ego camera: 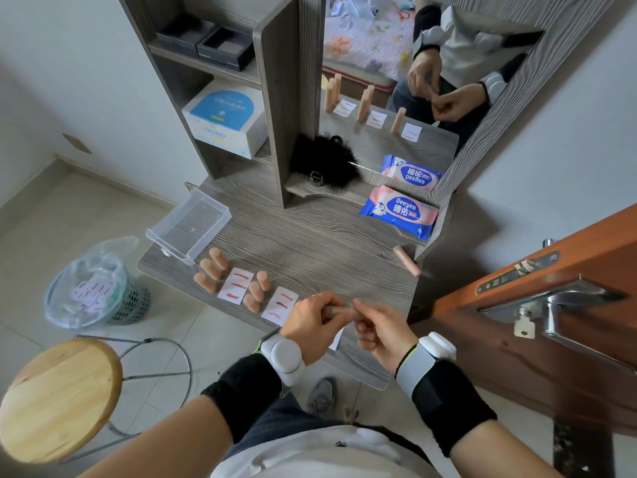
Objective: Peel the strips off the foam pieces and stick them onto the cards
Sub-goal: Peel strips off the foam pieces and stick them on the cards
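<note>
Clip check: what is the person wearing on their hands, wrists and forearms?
No gloves on the left hand or the right hand. Each wrist carries a rounded white-grey unit: the left wrist device and the right wrist device, the latter on a grey strap. Behind them sit the left black band and the right black band; no sleeves beyond.

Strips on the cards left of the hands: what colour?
Red-orange strips on white cards; shows best in the head view.
</note>
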